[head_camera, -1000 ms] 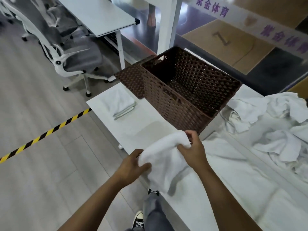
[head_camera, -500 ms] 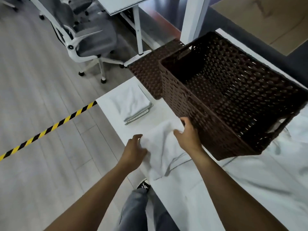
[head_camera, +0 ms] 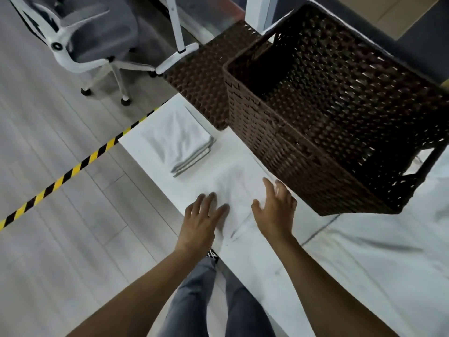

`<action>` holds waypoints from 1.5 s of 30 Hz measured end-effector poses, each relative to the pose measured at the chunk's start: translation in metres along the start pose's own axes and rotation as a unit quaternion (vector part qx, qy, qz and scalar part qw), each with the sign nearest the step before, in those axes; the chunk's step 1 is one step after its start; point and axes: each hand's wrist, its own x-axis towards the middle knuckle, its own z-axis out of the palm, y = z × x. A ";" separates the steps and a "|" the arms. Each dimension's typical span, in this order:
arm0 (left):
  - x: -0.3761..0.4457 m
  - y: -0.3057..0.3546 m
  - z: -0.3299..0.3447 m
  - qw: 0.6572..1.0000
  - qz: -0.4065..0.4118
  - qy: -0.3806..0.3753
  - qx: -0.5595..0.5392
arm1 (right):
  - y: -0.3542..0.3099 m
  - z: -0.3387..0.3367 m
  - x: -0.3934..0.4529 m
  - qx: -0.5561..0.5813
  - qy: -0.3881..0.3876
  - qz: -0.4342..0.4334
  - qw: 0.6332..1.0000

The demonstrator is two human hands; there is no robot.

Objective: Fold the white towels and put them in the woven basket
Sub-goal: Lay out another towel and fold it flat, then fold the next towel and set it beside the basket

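Pale grey wood-look planks (head_camera: 60, 239) cover the floor, crossed diagonally by a strip of yellow-and-black hazard tape (head_camera: 73, 170). At the upper left stands a grey office chair (head_camera: 97, 32) on a white wheeled base, beside the white leg and foot of a desk (head_camera: 178, 42). A white table (head_camera: 340, 276) fills the lower right. Light is soft and even.
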 end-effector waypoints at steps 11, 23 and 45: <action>0.011 0.013 0.008 0.999 0.027 -0.016 -0.019 | 0.012 0.005 -0.022 0.379 -0.160 0.274 0.869; -0.022 -0.004 0.025 0.988 0.142 -0.050 0.042 | 0.007 0.008 -0.003 0.455 -0.121 0.397 0.788; 0.001 0.021 -0.028 0.994 0.097 -0.053 0.016 | -0.002 -0.030 -0.044 0.039 -0.049 -0.020 0.998</action>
